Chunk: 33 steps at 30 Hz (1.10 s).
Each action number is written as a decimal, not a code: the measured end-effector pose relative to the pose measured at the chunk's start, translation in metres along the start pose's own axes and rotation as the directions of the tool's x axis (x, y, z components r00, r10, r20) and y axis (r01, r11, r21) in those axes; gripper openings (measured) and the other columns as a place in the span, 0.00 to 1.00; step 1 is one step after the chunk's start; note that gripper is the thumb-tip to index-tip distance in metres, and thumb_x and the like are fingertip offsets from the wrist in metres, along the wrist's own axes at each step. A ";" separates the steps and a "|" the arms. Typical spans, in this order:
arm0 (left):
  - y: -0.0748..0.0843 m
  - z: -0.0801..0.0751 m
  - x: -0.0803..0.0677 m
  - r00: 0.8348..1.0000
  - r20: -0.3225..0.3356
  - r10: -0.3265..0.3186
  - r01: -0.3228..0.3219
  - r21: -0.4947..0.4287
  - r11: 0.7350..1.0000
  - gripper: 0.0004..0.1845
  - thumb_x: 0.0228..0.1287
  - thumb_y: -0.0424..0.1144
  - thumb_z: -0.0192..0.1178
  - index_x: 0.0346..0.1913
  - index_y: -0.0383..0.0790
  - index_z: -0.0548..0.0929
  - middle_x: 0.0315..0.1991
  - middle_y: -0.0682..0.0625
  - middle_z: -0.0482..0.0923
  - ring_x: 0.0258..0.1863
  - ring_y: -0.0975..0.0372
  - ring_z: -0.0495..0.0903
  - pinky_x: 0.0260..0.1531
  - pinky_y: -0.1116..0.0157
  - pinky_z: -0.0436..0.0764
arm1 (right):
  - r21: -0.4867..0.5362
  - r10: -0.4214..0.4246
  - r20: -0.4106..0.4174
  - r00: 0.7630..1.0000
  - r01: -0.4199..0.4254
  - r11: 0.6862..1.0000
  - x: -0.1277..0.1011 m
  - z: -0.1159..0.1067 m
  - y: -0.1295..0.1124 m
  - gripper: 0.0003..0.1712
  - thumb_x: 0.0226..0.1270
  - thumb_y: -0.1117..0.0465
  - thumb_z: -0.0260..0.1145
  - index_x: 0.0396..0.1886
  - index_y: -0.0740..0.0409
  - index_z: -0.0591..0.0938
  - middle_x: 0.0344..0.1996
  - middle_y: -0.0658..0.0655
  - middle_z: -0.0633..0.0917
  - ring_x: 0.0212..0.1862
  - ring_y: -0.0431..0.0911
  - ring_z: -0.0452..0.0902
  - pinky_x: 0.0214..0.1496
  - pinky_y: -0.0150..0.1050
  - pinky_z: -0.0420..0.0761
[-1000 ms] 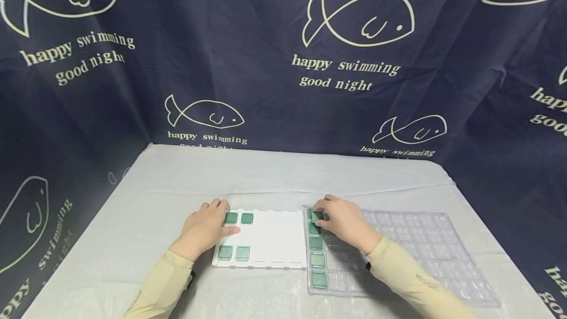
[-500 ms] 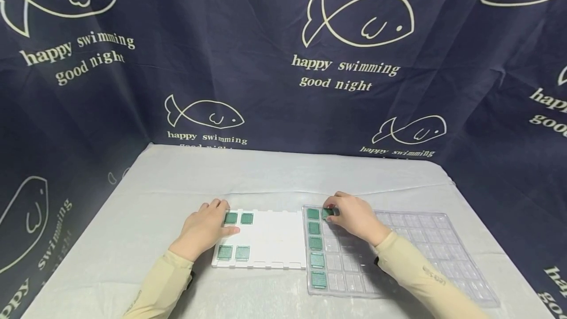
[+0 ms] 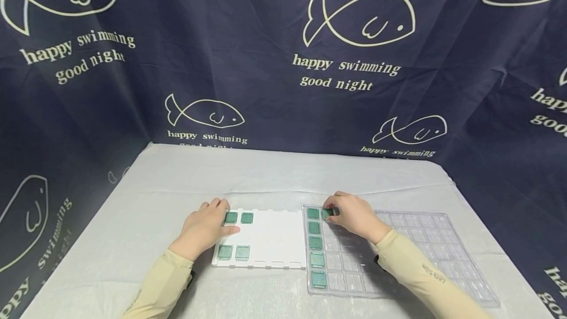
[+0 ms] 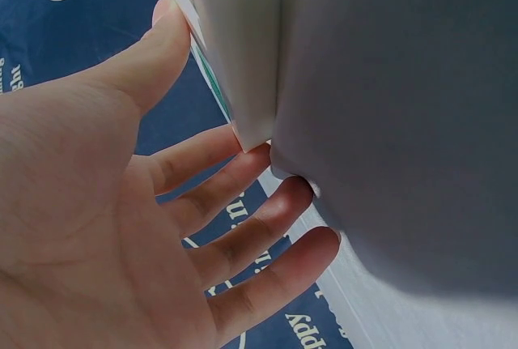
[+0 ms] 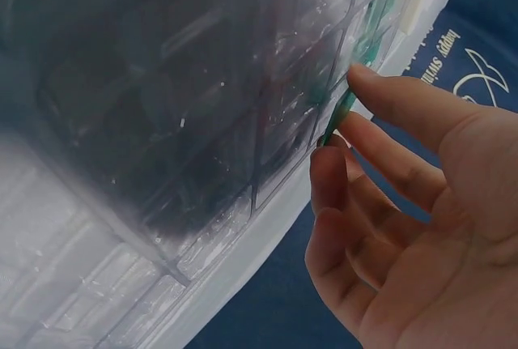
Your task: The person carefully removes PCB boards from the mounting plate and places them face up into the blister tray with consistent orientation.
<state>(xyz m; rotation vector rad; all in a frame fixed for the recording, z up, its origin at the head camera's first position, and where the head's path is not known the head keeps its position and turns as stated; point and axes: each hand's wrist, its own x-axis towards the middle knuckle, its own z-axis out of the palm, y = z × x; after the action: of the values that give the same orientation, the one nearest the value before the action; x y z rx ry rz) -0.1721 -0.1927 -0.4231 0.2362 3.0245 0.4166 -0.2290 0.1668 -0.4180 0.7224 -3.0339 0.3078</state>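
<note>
Right grip: my right hand [image 3: 354, 216] pinches a small green board [image 3: 327, 213] between thumb and fingertips [image 5: 366, 82], the board held on edge against the clear tray.
Board's place: at the far left corner of the clear compartment tray [image 3: 425, 245], in the second column, just beside the filled column of green boards [image 3: 315, 243].
Right hand pose: knuckles up, fingers curled down over the tray's far edge, forearm in a beige sleeve [image 3: 412, 274] crossing the tray from the near right.
Left grip: my left hand [image 3: 204, 229] lies spread and relaxed, holding nothing; fingertips [image 4: 279, 203] touch the far left corner of the white tray [image 3: 272, 238].
Left hand pose: palm down on the cloth, thumb along the tray's left side, wrist angled in from the near left.
White tray: four green boards on it, two at the far left [image 3: 239, 218], two at the near left [image 3: 234, 252].
Setting: both trays side by side, touching, on a pale grey tablecloth [image 3: 177, 181], before a navy fish-print curtain [image 3: 266, 53].
</note>
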 end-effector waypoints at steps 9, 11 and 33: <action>0.000 0.000 -0.001 1.000 0.002 -0.009 0.009 -0.001 1.000 0.29 0.58 0.56 0.72 0.53 0.39 0.76 0.48 0.45 0.79 0.42 0.51 0.78 0.38 0.51 0.81 | 0.004 -0.009 0.003 1.000 0.009 1.000 0.000 0.000 0.002 0.17 0.52 0.57 0.81 0.42 0.49 0.88 0.35 0.48 0.85 0.32 0.39 0.76 0.35 0.44 0.81; 0.000 0.000 -0.001 1.000 0.003 -0.007 0.007 0.000 1.000 0.29 0.58 0.56 0.72 0.53 0.39 0.76 0.48 0.46 0.79 0.42 0.52 0.77 0.37 0.52 0.80 | 0.004 -0.008 0.006 1.000 0.008 1.000 0.001 0.001 0.002 0.17 0.52 0.56 0.82 0.42 0.49 0.88 0.35 0.48 0.85 0.32 0.39 0.76 0.36 0.44 0.81; 0.000 0.000 0.000 1.000 0.001 -0.002 0.002 0.007 1.000 0.29 0.58 0.57 0.71 0.52 0.39 0.76 0.47 0.47 0.79 0.41 0.52 0.77 0.36 0.51 0.80 | 0.008 0.013 0.002 1.000 -0.013 1.000 0.000 -0.002 0.000 0.16 0.55 0.56 0.80 0.42 0.50 0.87 0.36 0.49 0.85 0.34 0.41 0.78 0.37 0.46 0.82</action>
<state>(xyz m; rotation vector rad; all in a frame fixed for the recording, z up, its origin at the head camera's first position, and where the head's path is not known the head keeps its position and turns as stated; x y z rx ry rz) -0.1721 -0.1928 -0.4233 0.2345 3.0253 0.4059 -0.2289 0.1673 -0.4165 0.7043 -3.0416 0.3198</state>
